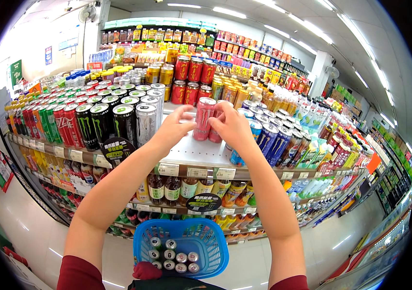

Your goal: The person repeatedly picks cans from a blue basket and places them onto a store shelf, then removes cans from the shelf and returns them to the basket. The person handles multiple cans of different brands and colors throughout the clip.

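Two pink Monster energy drink cans stand side by side on the white top shelf, the left one (pixel 204 119) in full view and the right one (pixel 214 135) partly covered by my fingers. My right hand (pixel 230 121) curls around the right can, its thumb near the left can. To the left, my left hand (pixel 177 127) has its fingers apart beside the left can, with nothing in it. Black Monster cans (pixel 123 117) and white cans (pixel 146 123) stand in rows left of my left hand. Blue-purple cans (pixel 279 144) stand right of my right forearm.
A blue plastic basket (pixel 220 250) below holds several cans (pixel 169 254). Red cans (pixel 195 69) are stacked behind the pink ones. Price tags line the shelf edge (pixel 180 172), and bottles (pixel 171 190) fill the shelf beneath. A round black sign (pixel 118 151) projects at left.
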{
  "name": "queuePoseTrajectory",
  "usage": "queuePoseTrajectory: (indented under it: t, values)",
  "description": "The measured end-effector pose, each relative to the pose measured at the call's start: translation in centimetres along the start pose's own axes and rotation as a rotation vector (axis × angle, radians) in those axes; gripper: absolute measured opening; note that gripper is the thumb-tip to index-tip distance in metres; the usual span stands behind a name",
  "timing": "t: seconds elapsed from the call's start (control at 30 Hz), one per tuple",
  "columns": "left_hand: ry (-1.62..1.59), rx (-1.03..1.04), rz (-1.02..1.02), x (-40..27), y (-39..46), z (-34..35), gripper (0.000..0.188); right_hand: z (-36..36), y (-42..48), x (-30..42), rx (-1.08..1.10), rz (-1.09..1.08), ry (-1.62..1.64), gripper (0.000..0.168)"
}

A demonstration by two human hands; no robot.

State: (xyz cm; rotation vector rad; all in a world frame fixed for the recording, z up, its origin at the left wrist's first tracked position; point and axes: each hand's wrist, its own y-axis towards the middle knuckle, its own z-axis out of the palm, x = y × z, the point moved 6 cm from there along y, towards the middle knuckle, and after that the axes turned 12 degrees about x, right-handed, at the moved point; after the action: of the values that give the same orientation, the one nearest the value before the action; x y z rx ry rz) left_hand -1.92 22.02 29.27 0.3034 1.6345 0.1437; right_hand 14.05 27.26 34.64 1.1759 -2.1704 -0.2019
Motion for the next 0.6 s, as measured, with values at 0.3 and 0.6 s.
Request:
queuePoseTrajectory:
  t: [0.3,0.6]
  values:
    - [0.409,-0.081,-0.091,1.9,5.5,-1.9,0.103,3.3,4.2,-2.7,0.067,0.246,-0.460,0.059]
    - [0.734,-0.075,0.108,2.8,4.4,-0.8,0.095,4.4,1.0,-1.7,-0.061,-0.053,-0.180,0.057]
